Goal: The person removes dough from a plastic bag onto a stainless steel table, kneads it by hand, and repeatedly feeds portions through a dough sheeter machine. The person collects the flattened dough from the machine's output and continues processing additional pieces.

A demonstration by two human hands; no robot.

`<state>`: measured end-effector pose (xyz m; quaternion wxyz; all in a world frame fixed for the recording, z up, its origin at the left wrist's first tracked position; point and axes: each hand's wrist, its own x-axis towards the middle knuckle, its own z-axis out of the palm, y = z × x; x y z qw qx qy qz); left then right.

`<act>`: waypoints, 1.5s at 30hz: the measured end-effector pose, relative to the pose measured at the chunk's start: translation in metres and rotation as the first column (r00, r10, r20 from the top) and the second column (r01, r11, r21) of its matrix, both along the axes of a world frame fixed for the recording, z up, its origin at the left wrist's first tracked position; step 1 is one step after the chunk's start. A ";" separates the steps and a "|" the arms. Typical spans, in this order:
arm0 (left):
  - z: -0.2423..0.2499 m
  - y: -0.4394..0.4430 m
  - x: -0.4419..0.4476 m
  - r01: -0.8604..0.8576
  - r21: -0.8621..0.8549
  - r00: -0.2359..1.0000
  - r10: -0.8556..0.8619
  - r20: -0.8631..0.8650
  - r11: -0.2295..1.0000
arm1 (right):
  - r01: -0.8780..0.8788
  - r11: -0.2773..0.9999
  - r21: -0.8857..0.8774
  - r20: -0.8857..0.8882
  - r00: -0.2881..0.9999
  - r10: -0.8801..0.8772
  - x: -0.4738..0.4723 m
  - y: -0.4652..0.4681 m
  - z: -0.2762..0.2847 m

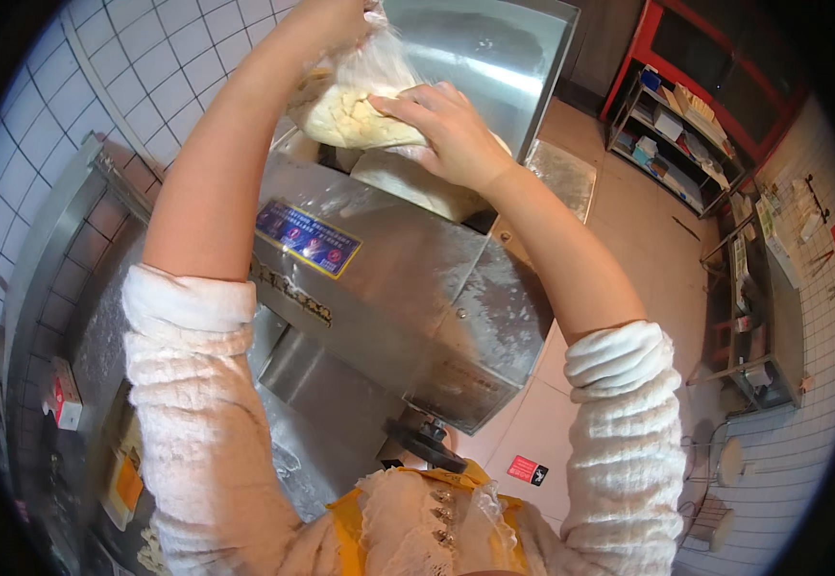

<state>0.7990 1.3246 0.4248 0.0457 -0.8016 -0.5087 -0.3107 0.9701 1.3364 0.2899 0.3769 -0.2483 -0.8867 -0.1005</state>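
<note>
A pale lump of dough (360, 119), its surface cracked and lumpy, hangs over the rollers of a stainless-steel dough sheeter (381, 252). Clear plastic film, apparently a bag (378, 61), stretches up from it. My left hand (341, 25), partly cut off by the top edge, grips the gathered upper end of the plastic. My right hand (453, 133) clasps the dough's right side, fingers over the top and thumb below. Just under the lump shows a smooth pale roller or dough surface (417, 183); I cannot tell which. A slanted steel plate (489, 65) rises behind my hands.
A black handwheel (428, 443) sticks out at the machine's near side. Left is a steel worktop (93, 345) with a small box (66, 394) along a tiled wall (151, 65). Loaded shelves (669, 137), a side table (770, 288) and stools (727, 461) stand right.
</note>
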 end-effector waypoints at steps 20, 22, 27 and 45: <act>-0.149 -0.108 -0.154 -0.300 0.356 0.794 0.025 0.607 0.885 | 0.665 0.719 -0.202 -0.099 0.716 -0.691 0.033 0.122 0.022; -0.213 -0.155 -0.201 -0.474 0.146 0.556 0.166 0.815 0.869 | 0.730 0.675 -0.108 0.012 0.680 -0.733 0.032 0.119 0.015; -0.421 -0.246 -0.287 -0.438 -0.360 0.435 0.544 0.717 0.824 | 0.688 0.701 -0.185 0.075 0.722 -0.688 0.046 0.103 0.017; -0.450 -0.092 -0.271 -0.096 -0.525 0.306 0.527 0.793 0.846 | 0.381 0.875 -0.298 0.398 0.883 -0.249 -0.100 -0.074 -0.042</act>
